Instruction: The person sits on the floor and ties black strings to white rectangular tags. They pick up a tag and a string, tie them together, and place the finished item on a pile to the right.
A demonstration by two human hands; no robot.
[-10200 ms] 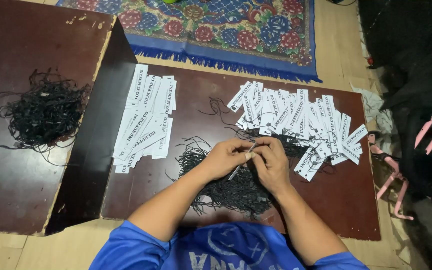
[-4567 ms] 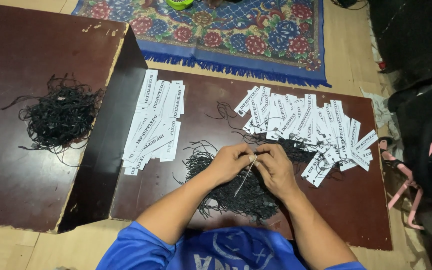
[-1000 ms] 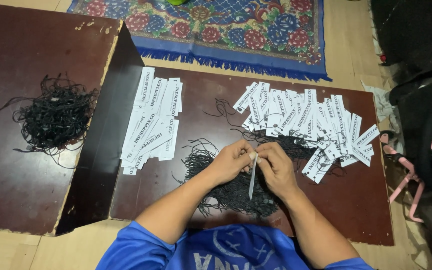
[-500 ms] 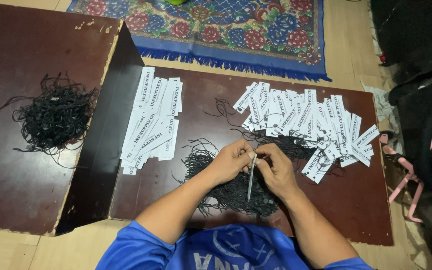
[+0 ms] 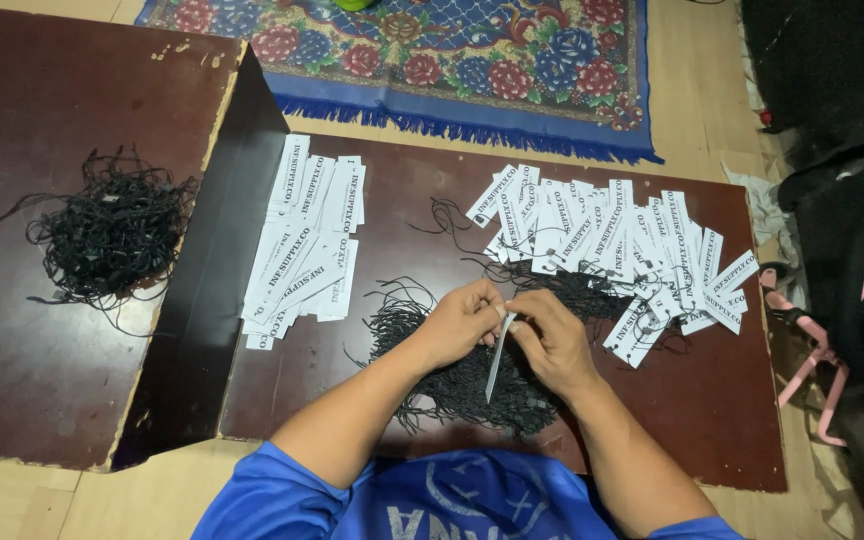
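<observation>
While both forearms reach in over the near edge of the dark bench (image 5: 352, 200), the left hand (image 5: 462, 322) and right hand (image 5: 550, 338) meet above the black string pile (image 5: 452, 385), pinching one white tag (image 5: 497, 360), hanging lower than before.

Floral rug (image 5: 472, 60); pale wooden floor (image 5: 697, 90)
</observation>
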